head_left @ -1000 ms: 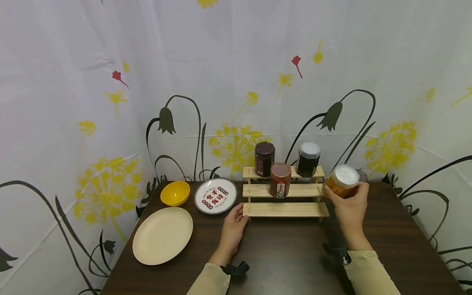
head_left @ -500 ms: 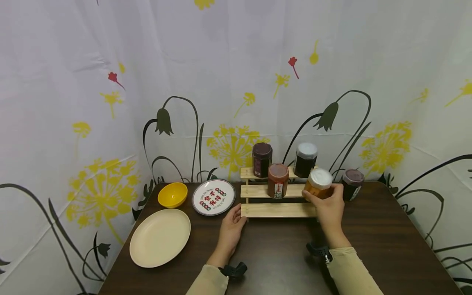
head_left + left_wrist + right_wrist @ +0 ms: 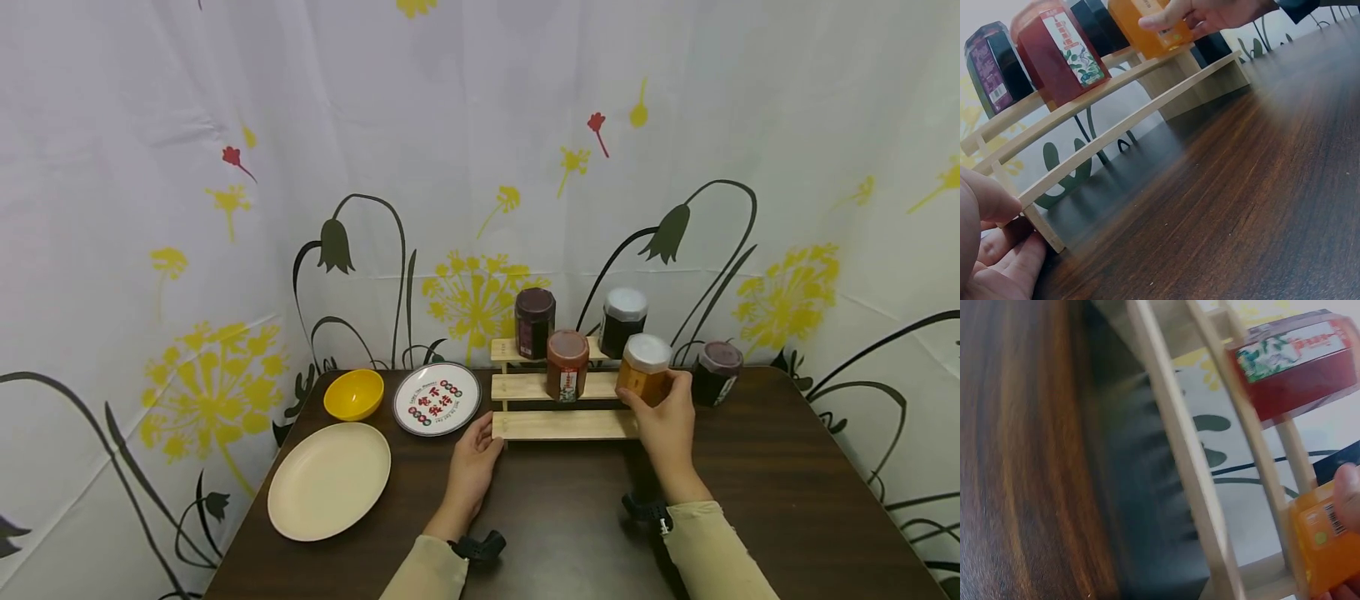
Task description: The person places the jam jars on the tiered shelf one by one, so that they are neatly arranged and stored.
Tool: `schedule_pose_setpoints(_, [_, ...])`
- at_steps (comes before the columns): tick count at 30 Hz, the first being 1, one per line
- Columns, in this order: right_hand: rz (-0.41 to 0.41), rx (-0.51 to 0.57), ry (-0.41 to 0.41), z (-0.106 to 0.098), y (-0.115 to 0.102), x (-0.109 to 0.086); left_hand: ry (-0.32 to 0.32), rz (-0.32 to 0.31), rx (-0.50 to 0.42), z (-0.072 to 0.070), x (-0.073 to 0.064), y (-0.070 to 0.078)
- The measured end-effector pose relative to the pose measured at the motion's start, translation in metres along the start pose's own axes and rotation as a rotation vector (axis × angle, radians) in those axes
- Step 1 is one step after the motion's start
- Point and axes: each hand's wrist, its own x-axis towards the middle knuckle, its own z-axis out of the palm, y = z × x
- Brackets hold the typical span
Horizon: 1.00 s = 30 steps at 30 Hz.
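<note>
At the right end of the middle tier, my right hand (image 3: 667, 427) grips an orange jar (image 3: 643, 385) with a white lid. The jar stands upright, its base right at the slat in the left wrist view. My left hand (image 3: 472, 467) pinches the left front corner of the three-tier wooden rack (image 3: 562, 426), with the thumb (image 3: 999, 201) against the lowest slat and the fingers by the leg. Left of the orange jar, on the same tier, stands a red jar (image 3: 567, 371). Two dark jars occupy the top tier, one with a purple lid (image 3: 535, 302), one with a white lid (image 3: 626, 302).
Another dark jar (image 3: 716, 379) stands on the table right of the rack. Left of the rack are a white plate (image 3: 438, 375) with red print, a yellow bowl (image 3: 354, 395) and an oval cream plate (image 3: 330, 483). A patterned curtain (image 3: 450, 167) hangs behind the dark table (image 3: 570, 533).
My right hand has carried the orange jar leftward from beside the rack to the right end of its middle tier. The left hand stays at the rack's left corner.
</note>
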Motion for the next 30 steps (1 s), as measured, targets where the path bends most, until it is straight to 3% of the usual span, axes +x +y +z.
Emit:
schedule_pose_setpoints(11, [0.002, -0.01, -0.049, 0.004, -0.001, 0.001, -0.011, 0.019, -0.007, 0.0, -0.001, 0.002])
schedule_pose_setpoints(30, [-0.002, -0.02, -0.013, 0.013, -0.005, 0.003, -0.01, 0.015, -0.009, 0.001, 0.0, 0.0])
